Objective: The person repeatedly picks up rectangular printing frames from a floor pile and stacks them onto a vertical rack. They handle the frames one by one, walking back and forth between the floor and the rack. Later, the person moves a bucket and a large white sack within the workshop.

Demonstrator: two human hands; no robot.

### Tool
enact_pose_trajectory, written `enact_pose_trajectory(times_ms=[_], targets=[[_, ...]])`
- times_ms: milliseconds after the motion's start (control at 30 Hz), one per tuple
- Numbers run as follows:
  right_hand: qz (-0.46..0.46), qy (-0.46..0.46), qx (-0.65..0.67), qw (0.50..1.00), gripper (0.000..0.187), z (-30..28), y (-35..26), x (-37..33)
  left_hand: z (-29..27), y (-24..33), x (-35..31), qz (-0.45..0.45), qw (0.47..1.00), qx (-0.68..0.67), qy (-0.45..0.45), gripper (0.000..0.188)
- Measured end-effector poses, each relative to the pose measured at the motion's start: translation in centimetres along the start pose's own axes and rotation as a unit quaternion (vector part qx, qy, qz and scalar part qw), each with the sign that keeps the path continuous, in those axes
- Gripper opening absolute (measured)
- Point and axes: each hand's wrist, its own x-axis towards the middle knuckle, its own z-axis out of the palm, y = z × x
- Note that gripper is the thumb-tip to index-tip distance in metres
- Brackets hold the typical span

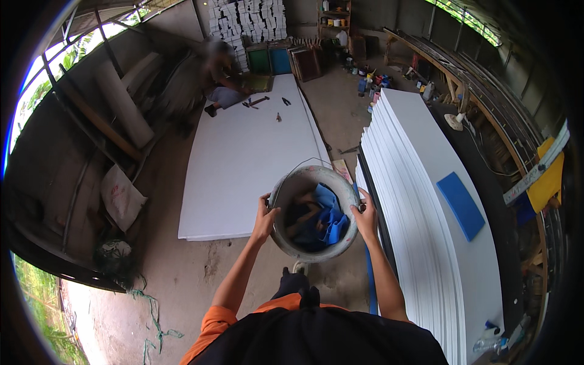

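Between my two hands is a grey, stained bucket [316, 174], held in front of me with its mouth facing up. My left hand [264, 218] grips the left side of its rim, fingers wrapped round the outside. On the opposite side my right hand [365, 215] grips the rim the same way. A thin wire handle arches over the bucket's far edge. Inside lie crumpled blue pieces [331, 220], along with dark and brownish stuff that I cannot make out in the shade.
Large white sheets [243, 182] lie on the floor ahead, with a hammer [260, 100] and pliers [286, 101] on top. Another person [222, 79] sits at their far left. Stacked white boards [420, 201] bearing a blue block [460, 205] stand close on my right. Green rope [155, 316] trails lower left.
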Motion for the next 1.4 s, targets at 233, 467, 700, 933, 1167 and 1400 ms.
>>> enact_pose_trajectory(times_ms=[233, 467, 700, 933, 1167, 1400], targets=[[-0.007, 0.005, -0.004, 1.000, 0.055, 3.8, 5.6, 16.6, 4.1, -1.9, 17.2, 0.022, 0.999, -0.024, 0.032, 0.047], [0.060, -0.060, -0.053, 0.995, 0.052, 5.7, 10.6, 32.0, 9.9, -4.2, 33.4, 0.034, 0.992, -0.055, 0.105, 0.045], [0.018, 0.021, -0.045, 0.999, 0.051, 7.9, 14.0, 46.2, 13.0, -0.6, 47.5, 0.044, 0.995, -0.050, 0.080, 0.044], [0.066, 0.076, 0.038, 0.994, 0.050, 11.6, 22.3, 63.4, 19.4, -2.1, 66.1, 0.087, 0.991, 0.014, 0.101, 0.044], [0.122, 0.147, 0.056, 0.980, 0.048, 13.8, 34.1, 85.2, 29.3, -3.9, 91.5, 0.096, 0.992, 0.076, 0.022, 0.046], [0.150, 0.203, 0.006, 0.968, 0.047, 14.0, 42.5, 101.8, 38.2, -2.7, 110.6, 0.032, 0.995, 0.086, -0.035, 0.046]])
